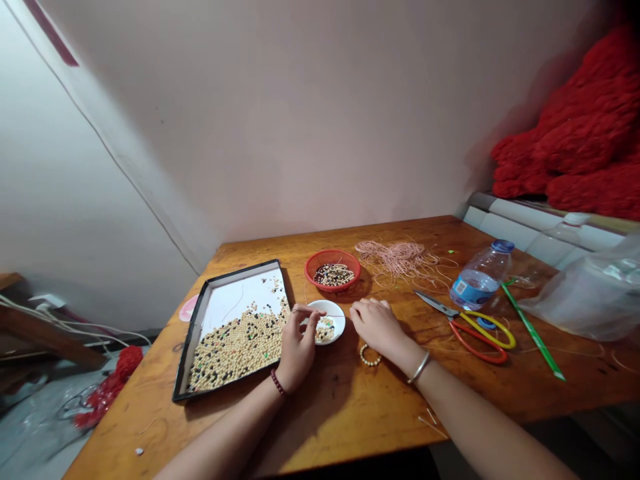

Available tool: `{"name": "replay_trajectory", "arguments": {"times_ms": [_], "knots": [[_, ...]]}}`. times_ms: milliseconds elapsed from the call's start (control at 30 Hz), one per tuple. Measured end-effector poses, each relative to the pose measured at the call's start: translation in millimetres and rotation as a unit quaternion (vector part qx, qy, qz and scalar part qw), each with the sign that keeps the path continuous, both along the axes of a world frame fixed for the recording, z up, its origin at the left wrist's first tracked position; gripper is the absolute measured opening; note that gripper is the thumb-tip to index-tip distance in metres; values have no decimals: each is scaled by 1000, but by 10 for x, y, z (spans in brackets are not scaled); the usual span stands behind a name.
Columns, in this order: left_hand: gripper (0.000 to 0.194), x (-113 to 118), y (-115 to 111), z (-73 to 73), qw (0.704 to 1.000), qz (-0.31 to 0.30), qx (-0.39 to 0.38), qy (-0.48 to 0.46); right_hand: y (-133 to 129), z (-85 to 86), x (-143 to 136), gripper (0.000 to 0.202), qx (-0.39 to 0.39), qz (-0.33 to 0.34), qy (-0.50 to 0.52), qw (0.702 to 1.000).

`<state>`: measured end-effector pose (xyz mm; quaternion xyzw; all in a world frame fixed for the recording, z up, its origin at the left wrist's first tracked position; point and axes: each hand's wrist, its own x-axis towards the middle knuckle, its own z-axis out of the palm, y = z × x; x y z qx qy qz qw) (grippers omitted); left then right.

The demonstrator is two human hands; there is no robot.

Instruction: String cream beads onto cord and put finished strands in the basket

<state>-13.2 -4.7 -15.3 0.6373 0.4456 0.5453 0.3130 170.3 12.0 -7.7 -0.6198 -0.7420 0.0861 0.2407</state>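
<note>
My left hand (299, 340) is closed in a pinch on a thin cord (339, 315) at the left rim of a small white dish (341, 332). The cord runs across above the dish to my right hand (376, 323), whose curled fingers close on its other end. Small beads (325, 330) lie in the dish. Below my right hand, a ring of pale beads (371, 364) rests on the table. Left of my left hand is a black-edged tray (220, 298) with many cream, black and green beads (235, 353).
A red basket (320, 283) of beads stands behind the dish, beside a tangle of pink cord (397, 259). To the right lie scissors (467, 323), a water bottle (477, 279), a green stick (535, 333) and a plastic bag (585, 300). The wooden table (340, 413) meets a wall.
</note>
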Motion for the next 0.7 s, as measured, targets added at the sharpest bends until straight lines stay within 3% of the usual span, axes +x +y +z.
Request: {"name": "replay_trajectory", "arguments": {"times_ms": [67,133,233,333,700], "knots": [[17,8,-20,13,999,-26,0,25,-20,22,-23,23,43,13,62,997],[16,14,-37,21,997,-54,9,52,-42,43,-55,21,44,85,198,975],[14,12,-46,21,994,-63,39,86,-77,54,-113,24,-52,211,376,901],[14,3,-42,19,992,-45,61,100,-92,36,-158,28,-129,241,439,856],[14,26,-61,-17,999,-33,3,20,-18,-48,-154,37,-149,193,430,869]]}}
